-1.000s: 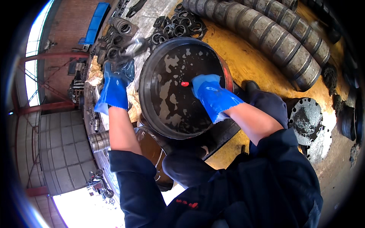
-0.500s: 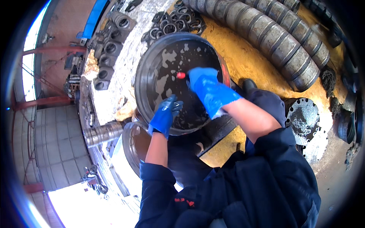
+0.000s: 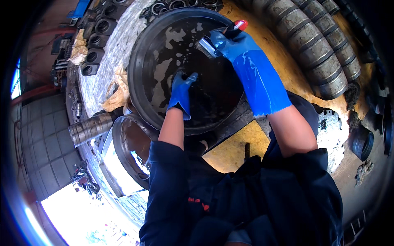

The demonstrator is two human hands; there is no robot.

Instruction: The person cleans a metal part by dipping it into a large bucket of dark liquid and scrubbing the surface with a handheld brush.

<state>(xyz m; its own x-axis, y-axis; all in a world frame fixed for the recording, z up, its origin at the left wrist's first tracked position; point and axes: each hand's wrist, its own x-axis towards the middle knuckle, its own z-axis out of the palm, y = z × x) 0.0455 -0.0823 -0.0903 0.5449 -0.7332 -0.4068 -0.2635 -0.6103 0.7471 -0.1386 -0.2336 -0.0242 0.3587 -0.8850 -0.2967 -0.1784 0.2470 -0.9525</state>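
A large round dark tub (image 3: 137,88) stands in front of me, holding dark liquid with pale patches on its surface. My right hand (image 3: 234,45), in a long blue rubber glove, grips a paintbrush (image 3: 208,47) over the tub's far right side. The brush's black handle has a red end, and its metal band and bristles point left and down. Low over the liquid, my left hand (image 3: 181,88) wears a blue glove too. Its thumb and fingers are apart, and I see nothing between them; some fingertips are hard to make out against the dark liquid.
Long rows of ribbed metal cylinders (image 3: 312,49) lie at the far right. Metal rings (image 3: 158,8) and block-shaped parts (image 3: 98,41) sit beyond and left of the tub. A smaller round container (image 3: 121,141) stands near left, beside a ribbed cylinder (image 3: 90,128). Toothed discs (image 3: 330,131) lie right.
My right hand has lifted and tilted the brush, so its metal band now shows and the red end points away to the right. The view has shifted, and my left hand reaches further over the liquid.
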